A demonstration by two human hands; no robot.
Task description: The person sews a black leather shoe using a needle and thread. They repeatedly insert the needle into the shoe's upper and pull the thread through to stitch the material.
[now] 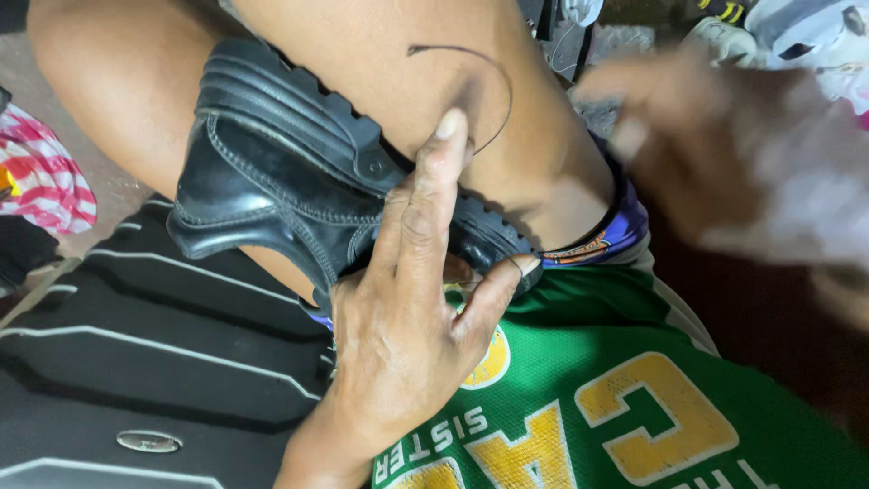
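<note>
Left hand (398, 335) steadies a black leather shoe with a chunky lugged sole (290, 172) on a bare thigh.
Its fingers press the shoe's heel end, thumb hooked under the sole, beside a thin dark thread (493, 77). The right hand (697, 145) is raised and blurred; its grip cannot be told. Below lie a green jersey (597, 407) and a black ribbed mat (163, 362).

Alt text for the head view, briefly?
The left hand grips a black shoe resting on a bare knee, a thin black thread arcing above it. The right hand is a raised blur; a green shirt fills the foreground.
</note>
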